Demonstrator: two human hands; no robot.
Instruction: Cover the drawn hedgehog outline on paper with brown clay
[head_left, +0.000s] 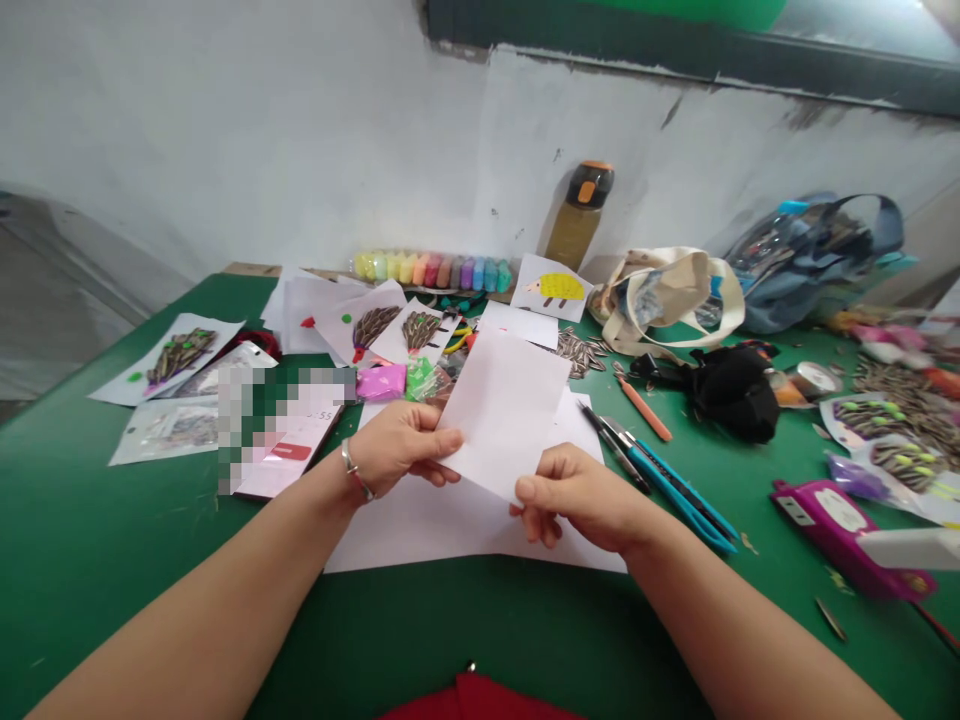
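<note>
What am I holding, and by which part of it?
A small blank white sheet: the left grip pinches its lower left corner, the right grip its lower right corner.

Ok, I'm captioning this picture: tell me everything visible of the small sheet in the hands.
The small sheet is white, four-sided and blank on its visible face, and looks like plain paper. It slants above a larger white sheet. The left grip pinches its left edge, thumb on top; the right grip touches its near corner.
</note>
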